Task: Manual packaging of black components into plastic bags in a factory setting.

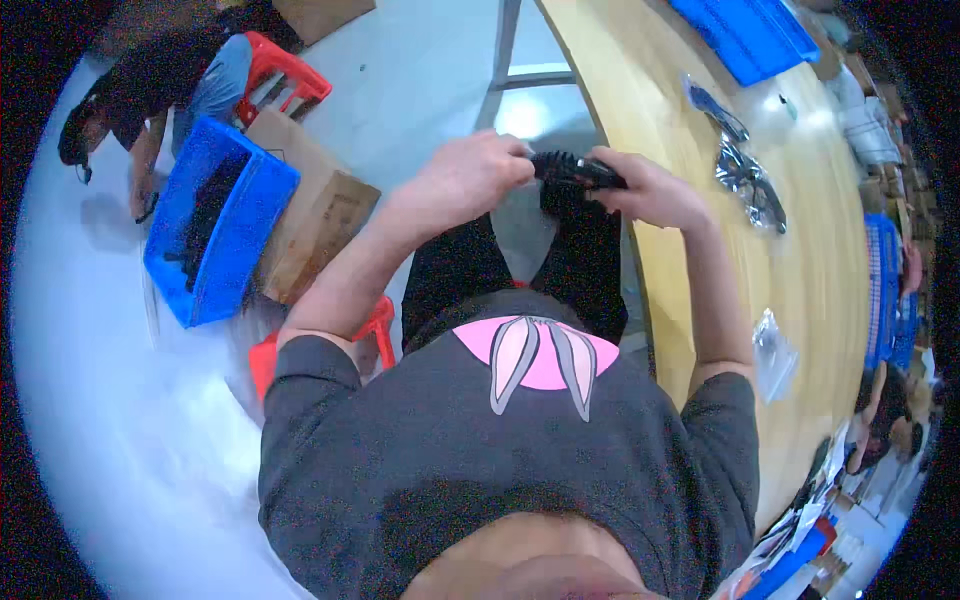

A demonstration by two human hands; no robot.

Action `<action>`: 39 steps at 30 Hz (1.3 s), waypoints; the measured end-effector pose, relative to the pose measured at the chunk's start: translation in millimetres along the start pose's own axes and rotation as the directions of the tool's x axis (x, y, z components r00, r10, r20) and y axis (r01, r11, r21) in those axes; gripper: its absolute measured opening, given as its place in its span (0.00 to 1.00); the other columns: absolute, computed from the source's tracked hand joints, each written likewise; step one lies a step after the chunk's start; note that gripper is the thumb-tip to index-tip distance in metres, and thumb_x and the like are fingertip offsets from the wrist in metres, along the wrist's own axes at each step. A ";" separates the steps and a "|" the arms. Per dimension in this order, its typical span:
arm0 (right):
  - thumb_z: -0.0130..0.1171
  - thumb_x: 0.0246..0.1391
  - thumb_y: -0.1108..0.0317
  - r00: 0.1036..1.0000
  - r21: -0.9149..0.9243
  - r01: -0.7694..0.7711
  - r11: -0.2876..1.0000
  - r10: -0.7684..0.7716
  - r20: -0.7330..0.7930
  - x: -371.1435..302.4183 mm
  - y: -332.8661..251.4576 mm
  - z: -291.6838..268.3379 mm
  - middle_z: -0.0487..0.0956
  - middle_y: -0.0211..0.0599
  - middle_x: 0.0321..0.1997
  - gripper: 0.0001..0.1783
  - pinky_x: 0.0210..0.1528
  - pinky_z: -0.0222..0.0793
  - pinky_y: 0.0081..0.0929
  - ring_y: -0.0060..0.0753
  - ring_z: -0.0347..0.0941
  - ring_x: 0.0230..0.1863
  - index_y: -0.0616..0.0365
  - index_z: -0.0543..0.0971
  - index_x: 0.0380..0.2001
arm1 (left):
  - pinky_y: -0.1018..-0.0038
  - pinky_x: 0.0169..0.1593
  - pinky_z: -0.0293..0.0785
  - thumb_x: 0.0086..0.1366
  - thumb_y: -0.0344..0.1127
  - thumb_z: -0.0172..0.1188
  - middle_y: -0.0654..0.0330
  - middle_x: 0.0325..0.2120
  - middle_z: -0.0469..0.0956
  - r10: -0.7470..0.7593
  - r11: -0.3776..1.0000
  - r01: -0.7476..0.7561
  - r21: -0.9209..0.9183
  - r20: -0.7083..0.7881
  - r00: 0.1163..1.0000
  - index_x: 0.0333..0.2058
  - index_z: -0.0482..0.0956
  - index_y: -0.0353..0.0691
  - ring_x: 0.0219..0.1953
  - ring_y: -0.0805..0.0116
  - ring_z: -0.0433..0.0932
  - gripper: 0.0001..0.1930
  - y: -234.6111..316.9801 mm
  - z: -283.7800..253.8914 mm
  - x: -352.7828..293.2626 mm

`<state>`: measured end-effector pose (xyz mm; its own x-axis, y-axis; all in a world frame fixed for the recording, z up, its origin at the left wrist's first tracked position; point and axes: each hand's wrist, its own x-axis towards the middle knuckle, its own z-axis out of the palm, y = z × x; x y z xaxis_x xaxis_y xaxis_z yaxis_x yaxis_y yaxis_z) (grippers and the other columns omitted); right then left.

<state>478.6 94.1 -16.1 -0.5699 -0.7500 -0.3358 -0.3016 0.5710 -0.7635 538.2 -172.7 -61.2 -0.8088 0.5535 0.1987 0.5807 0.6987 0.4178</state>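
The person sits beside a long wooden tabletop (700, 150) and holds a small black ribbed part (575, 170) above the lap, just beside the tabletop edge. The left hand (470, 175) is closed around its left end, and the right hand (645, 190) grips its right end. 2 clear plastic bags (750, 185) lie on the tabletop. A blue bin (215, 220) stands on the floor.

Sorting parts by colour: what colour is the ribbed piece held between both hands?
Black, best seen in the head view: the ribbed piece between left hand and right hand.
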 end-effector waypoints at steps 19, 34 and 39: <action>0.58 0.49 0.72 0.994 -0.622 0.110 0.775 -0.085 0.069 -14.7 -2.4 16.2 0.78 0.54 0.40 0.15 0.44 0.73 0.47 0.57 0.77 0.44 0.67 0.77 0.40 | 0.58 0.42 0.74 0.57 0.28 0.60 0.46 0.37 0.77 -0.120 0.849 0.223 -0.479 0.236 0.964 0.35 0.79 0.36 0.41 0.45 0.77 0.07 71.7 38.1 33.3; 0.59 0.52 0.68 0.883 -0.361 0.205 0.910 -0.331 -0.333 -50.5 -5.8 11.9 0.79 0.52 0.42 0.13 0.46 0.71 0.46 0.55 0.77 0.44 0.62 0.79 0.40 | 0.65 0.43 0.74 0.61 0.26 0.60 0.46 0.42 0.78 0.095 0.890 -0.115 -0.441 -0.066 0.993 0.37 0.78 0.33 0.41 0.51 0.79 0.06 65.4 20.3 32.4; 0.62 0.51 0.65 0.943 -0.365 0.180 0.913 -0.265 -0.199 -53.4 -6.7 15.5 0.74 0.49 0.47 0.13 0.47 0.71 0.43 0.55 0.74 0.47 0.54 0.81 0.41 | 0.65 0.40 0.74 0.63 0.26 0.59 0.49 0.36 0.79 0.031 0.933 -0.063 -0.353 -0.096 0.995 0.36 0.77 0.33 0.37 0.53 0.79 0.04 69.0 9.9 32.5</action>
<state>522.9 125.2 -1.7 -0.6098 -0.7925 -0.0041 -0.6570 0.5084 -0.5567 552.9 -102.0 -34.7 -0.7954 0.5291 0.2956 0.5607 0.4572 0.6904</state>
